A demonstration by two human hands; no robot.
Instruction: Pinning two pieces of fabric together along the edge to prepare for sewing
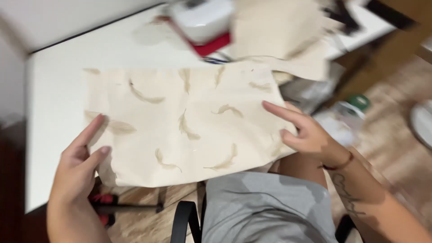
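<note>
Cream cloth [189, 126] with tan feather print: near edge hangs off white table [54, 103], far edge blurred. Left hand [81, 164] pinches lower left corner, thumb on top, fingers partly tucked under. Right hand [301, 130] grips right edge, forefinger stretched flat over cloth. Beyond: white machine [202, 18] on red base, motion-smeared, cut off by frame top; second cloth piece [279, 36] indistinct.
</note>
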